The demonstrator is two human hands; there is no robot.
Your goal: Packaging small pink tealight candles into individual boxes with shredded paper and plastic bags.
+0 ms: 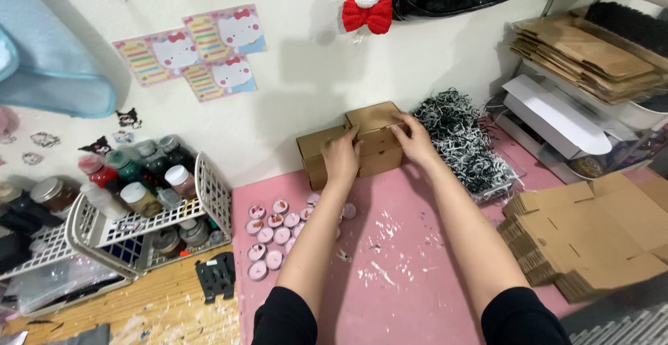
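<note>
Two small brown cardboard boxes (379, 133) stand stacked against the white wall at the far edge of a pink mat (403, 268). My left hand (341, 158) rests on the front of the stack, fingers closed over the lower box's edge. My right hand (414, 140) grips the right end of the upper box. Both arms, in black sleeves, reach forward from the bottom of the view. Several pink tealight candles (275, 237) lie in rows on the mat left of my left arm.
A pile of black-and-white shredded paper (463, 140) sits right of the boxes. Flat cardboard blanks (591, 234) are stacked at right, with more on a shelf (591, 56). A white basket of jars (139, 192) stands at left on a wooden table.
</note>
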